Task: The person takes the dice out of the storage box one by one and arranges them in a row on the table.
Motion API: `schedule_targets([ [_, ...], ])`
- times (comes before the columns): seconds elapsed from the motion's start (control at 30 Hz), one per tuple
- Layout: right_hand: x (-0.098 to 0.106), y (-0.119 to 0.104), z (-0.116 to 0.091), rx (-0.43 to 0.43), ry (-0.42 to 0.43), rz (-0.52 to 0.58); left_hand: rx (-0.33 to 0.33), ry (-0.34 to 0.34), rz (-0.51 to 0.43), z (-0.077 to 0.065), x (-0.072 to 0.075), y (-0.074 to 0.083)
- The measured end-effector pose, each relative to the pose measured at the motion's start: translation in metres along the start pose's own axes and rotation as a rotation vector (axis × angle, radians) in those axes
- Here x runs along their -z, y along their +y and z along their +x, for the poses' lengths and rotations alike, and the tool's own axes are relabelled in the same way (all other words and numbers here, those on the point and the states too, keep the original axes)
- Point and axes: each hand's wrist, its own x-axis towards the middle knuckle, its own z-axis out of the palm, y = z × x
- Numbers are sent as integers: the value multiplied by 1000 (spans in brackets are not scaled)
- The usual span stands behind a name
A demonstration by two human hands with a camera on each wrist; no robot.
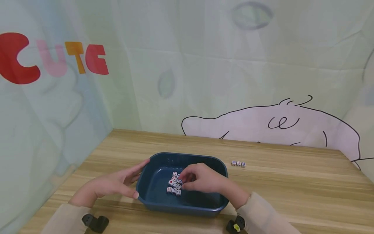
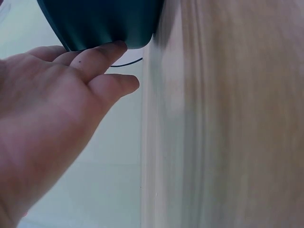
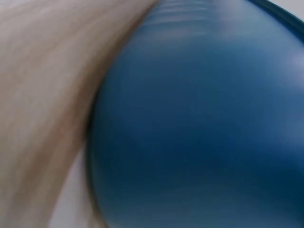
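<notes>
A dark blue rectangular basin [image 1: 178, 209] stands on the wooden table, with a cluster of small white dice [image 1: 174, 184] on its floor. My left hand [image 1: 117, 183] spreads thumb and fingers along the basin's left side; in the left wrist view its fingertips [image 2: 116, 47] touch the wall. Reaching over the right rim, my right hand [image 1: 201, 178] has its thumb and bent fingers at the right edge of the dice. I cannot tell whether a die is pinched there. In the right wrist view, the basin's outer wall [image 3: 199, 118] hides that hand.
Three more dice [image 1: 238, 163] sit in a short row on the wooden table [image 1: 292, 188], right of the basin. A printed cloth [image 1: 204, 65] hangs behind the table and along its left side. Each wrist wears a small black device [image 1: 95, 223].
</notes>
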Motion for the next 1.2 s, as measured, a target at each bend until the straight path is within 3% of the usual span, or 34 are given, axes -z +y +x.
schedule_targets([
  [0.47,-9,-2,3,-28,-49,-4,12,8,7,0,0,1],
  [0.77,-12,1,4,-43,-88,2,-33,-8,1,0,0,-2],
  [1.2,-16,5,8,-71,-120,-53,-35,-3,6,1,0,-1],
])
